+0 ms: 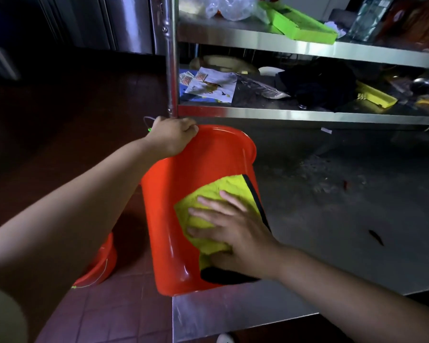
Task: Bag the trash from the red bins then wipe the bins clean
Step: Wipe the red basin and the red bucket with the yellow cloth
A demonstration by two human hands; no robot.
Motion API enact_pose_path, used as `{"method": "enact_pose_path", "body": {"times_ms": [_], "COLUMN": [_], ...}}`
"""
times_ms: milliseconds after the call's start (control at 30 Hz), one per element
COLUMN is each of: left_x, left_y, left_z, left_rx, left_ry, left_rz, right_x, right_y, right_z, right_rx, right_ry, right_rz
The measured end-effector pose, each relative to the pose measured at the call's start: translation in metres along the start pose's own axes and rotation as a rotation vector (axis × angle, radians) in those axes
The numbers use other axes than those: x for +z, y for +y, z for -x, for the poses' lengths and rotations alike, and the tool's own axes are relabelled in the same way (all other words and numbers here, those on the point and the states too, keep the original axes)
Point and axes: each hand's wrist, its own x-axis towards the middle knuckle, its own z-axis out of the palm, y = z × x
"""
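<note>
A stainless steel worktable (pixel 332 219) stands on a red tiled floor (pixel 114 313), with cluttered steel shelves (pixel 282 115) behind it and dried residue on its surface. A red bin (pixel 174 194) lies tipped on its side at the table's left corner, part of it overhanging the edge. A second red bin (pixel 102 261) sits lower down on the left, mostly hidden by the forearm; whether it stands on the floor cannot be confirmed from this view. The left hand (pixel 174 136) grips the far end of the tipped bin, fingers curled over its edge, arm extended forward and nearly straight. The right hand (pixel 230 229) lies flat on a yellow cloth (pixel 208 201) with a black trim, fingers straight and spread, pressing it against the bin's side wall; the wrist is low and the forearm angles in from the lower right. Risk assessment: the bin rests on a curved wall near the table edge, so sideways wiping pressure could roll or slide it off toward the floor if the left grip loosens. Loose corners of the cloth may also bunch under the palm, leaving patches unwiped.
</note>
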Motion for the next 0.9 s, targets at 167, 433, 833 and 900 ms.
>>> {"method": "enact_pose_path", "body": {"times_ms": [167, 433, 833, 900], "left_x": [0.001, -0.001, -0.007, -0.008], "left_y": [-0.002, -0.004, -0.01, -0.012], "left_z": [0.003, 0.005, 0.029, 0.032], "left_rx": [-0.045, -0.107, -0.244, -0.254], "left_ry": [-0.018, -0.026, -0.025, -0.03], "left_rz": [0.053, 0.077, 0.15, 0.162], "right_x": [0.002, -0.012, -0.003, 0.003], "right_y": [0.009, 0.077, 0.037, 0.019], "right_z": [0.0, -0.08, -0.039, -0.013], "right_rx": [-0.07, 0.19, 0.152, 0.115], "right_ry": [0.022, 0.139, 0.161, 0.143], "right_rz": [-0.068, -0.131, -0.123, -0.13]}}
